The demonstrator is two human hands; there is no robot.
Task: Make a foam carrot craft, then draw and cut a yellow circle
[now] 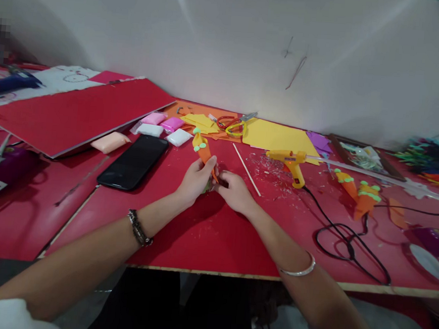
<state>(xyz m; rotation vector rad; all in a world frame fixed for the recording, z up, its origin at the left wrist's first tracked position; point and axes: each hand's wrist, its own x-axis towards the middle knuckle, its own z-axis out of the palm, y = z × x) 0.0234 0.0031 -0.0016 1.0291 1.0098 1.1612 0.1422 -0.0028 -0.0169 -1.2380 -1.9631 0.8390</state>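
Observation:
An orange paper cone point(204, 154) with a yellow top and pale green trim is gripped between the thumb and fingers of my left hand point(192, 183), its wide end pointing up and away. At the narrow lower end, my right hand point(237, 192) has its fingers curled and pressed together. What sits between those fingers is hidden. A bit of green point(207, 186) shows below the cone, between the two hands. Beyond my right hand, a thin pale stick point(246, 169) lies on the red table point(213, 240).
A yellow glue gun point(293, 165) with a black cord lies right; similar orange cones point(368, 199) lie beyond. A black phone point(133, 163) and soft packets point(151, 129) are at left. Scissors point(238, 124) rest on coloured paper behind. A red board point(82, 113) leans far left.

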